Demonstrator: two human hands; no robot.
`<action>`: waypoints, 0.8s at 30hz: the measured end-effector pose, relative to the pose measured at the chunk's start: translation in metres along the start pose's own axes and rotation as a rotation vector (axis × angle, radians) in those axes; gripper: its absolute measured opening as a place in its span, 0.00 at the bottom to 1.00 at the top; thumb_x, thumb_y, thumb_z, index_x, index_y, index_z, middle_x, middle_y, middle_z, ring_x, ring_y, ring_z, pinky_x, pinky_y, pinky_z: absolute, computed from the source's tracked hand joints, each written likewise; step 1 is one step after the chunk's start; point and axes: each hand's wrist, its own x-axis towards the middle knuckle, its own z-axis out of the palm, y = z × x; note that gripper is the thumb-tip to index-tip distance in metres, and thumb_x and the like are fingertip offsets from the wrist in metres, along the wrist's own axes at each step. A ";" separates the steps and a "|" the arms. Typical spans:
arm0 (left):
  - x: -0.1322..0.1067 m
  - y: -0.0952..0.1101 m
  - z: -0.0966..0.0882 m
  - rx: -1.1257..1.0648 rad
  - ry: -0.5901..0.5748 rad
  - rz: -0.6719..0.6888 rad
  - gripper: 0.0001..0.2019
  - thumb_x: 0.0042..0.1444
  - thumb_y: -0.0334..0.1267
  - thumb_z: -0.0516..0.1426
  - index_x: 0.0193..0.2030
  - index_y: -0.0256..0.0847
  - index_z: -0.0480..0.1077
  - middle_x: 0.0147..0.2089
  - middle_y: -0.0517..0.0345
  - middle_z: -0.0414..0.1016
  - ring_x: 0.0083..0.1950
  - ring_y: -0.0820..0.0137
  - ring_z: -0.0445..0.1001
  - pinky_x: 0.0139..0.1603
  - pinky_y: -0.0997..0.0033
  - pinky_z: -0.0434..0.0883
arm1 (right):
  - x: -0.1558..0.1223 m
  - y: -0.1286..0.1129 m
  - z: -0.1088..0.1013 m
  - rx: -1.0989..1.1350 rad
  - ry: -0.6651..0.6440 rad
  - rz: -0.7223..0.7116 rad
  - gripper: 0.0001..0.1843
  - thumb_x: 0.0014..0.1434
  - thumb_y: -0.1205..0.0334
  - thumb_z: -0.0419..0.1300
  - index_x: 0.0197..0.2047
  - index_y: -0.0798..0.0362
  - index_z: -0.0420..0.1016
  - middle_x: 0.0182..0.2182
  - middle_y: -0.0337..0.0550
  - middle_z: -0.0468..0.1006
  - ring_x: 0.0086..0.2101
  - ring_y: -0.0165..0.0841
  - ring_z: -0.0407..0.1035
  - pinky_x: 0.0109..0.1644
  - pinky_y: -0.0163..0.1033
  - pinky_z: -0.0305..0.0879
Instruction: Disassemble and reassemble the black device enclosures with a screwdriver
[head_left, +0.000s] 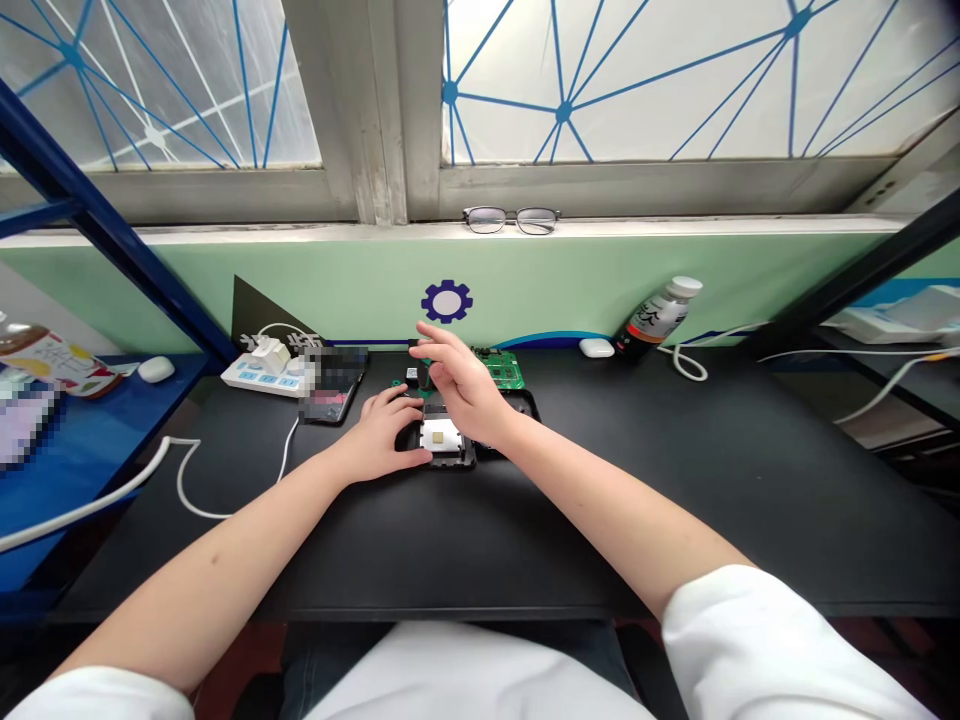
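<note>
Faces a black table [720,470], with a black casing [450,463] near its middle. Lays the left hand [386,435] on the casing's left edge, fingers spread. Holds the right hand [469,390] above, fingers outstretched; cannot tell if gripping anything. Has a green board [506,370] just behind and, in the casing, a white panel [452,432] with a tan chip [438,437].

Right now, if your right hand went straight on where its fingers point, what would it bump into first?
The right hand points ahead and to the left, so it would probably meet the green wall behind the desk first. Depth is hard to judge from one view, though.
</note>
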 end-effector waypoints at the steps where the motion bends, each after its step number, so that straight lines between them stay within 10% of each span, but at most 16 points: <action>1: 0.000 0.000 0.000 0.002 -0.003 -0.003 0.24 0.61 0.56 0.67 0.59 0.46 0.77 0.73 0.47 0.72 0.82 0.41 0.52 0.78 0.31 0.53 | 0.001 0.001 0.000 -0.035 0.029 -0.031 0.19 0.79 0.57 0.45 0.57 0.46 0.76 0.62 0.55 0.71 0.56 0.41 0.74 0.59 0.53 0.77; 9: 0.001 -0.001 0.001 0.011 0.010 0.007 0.23 0.60 0.56 0.68 0.57 0.47 0.78 0.72 0.48 0.72 0.81 0.40 0.54 0.77 0.30 0.55 | 0.004 -0.002 0.002 -0.048 0.146 -0.059 0.07 0.73 0.56 0.58 0.48 0.47 0.74 0.48 0.48 0.74 0.44 0.36 0.73 0.43 0.45 0.75; 13: 0.000 -0.003 0.002 0.009 0.024 0.000 0.23 0.60 0.57 0.67 0.57 0.48 0.78 0.71 0.47 0.73 0.80 0.39 0.54 0.77 0.30 0.56 | 0.001 0.000 0.005 -0.023 0.174 0.063 0.16 0.65 0.50 0.69 0.45 0.46 0.68 0.45 0.45 0.78 0.44 0.37 0.75 0.46 0.46 0.77; 24: -0.001 0.003 -0.001 0.009 0.048 0.017 0.19 0.73 0.48 0.52 0.65 0.48 0.73 0.69 0.48 0.75 0.81 0.43 0.54 0.77 0.32 0.57 | -0.002 0.001 0.002 -0.009 -0.053 0.017 0.21 0.79 0.54 0.45 0.66 0.44 0.71 0.64 0.53 0.72 0.64 0.43 0.70 0.61 0.53 0.78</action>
